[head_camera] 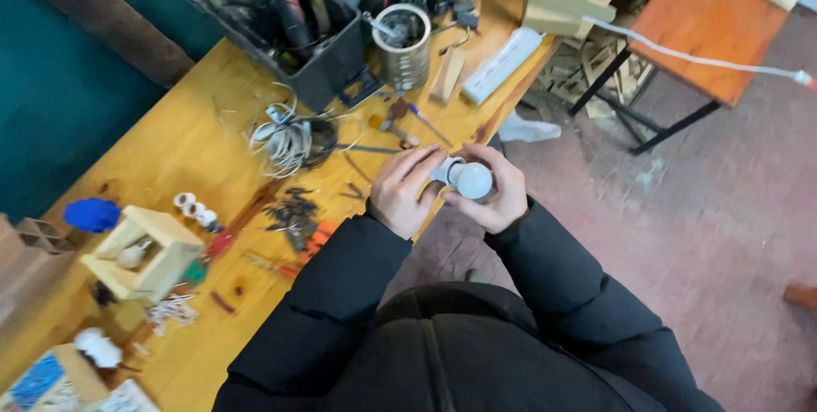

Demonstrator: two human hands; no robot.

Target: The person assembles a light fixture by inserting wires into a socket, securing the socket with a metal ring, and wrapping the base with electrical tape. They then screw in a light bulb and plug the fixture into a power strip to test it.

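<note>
Head view: white bulb held between both hands.

- The left hand and the right hand meet just beyond the long near edge of the wooden surface, both closed around a white light bulb with a pale base.
- Both arms wear black padded sleeves.
- Just past the hands, near that edge, lie a coil of white wire and a heap of dark screws.
- Toward the far end stand a black tool tray crammed with tools and a metal tin.
- Near the opposite end sits a small wooden frame beside a blue cloth.
- An orange table stands apart on the floor.
</note>
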